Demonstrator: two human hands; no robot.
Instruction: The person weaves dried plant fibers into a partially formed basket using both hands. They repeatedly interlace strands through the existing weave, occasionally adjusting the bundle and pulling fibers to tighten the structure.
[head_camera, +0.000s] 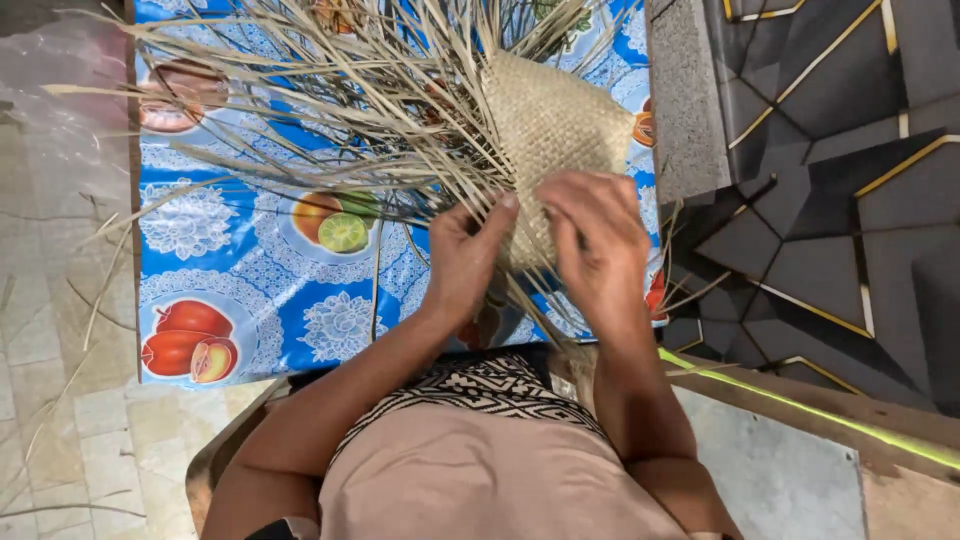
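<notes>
Panel of tan plaited dry leaf strips (555, 125) lying on blue fruit-print tablecloth (250, 270), loose strips (300, 100) fanning leftward. Left hand (465, 260) pinching strips at lower edge; right hand (595, 240) curling over, pressing weave. Risk: brittle strips snapping or slipping, loosening plait.

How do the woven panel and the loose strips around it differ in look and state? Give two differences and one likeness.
The woven panel is tightly interlaced into a flat checked surface; the loose strips fan out separately, unwoven. The panel looks compact; the strips are long and thin. Both are the same pale straw colour.
</notes>
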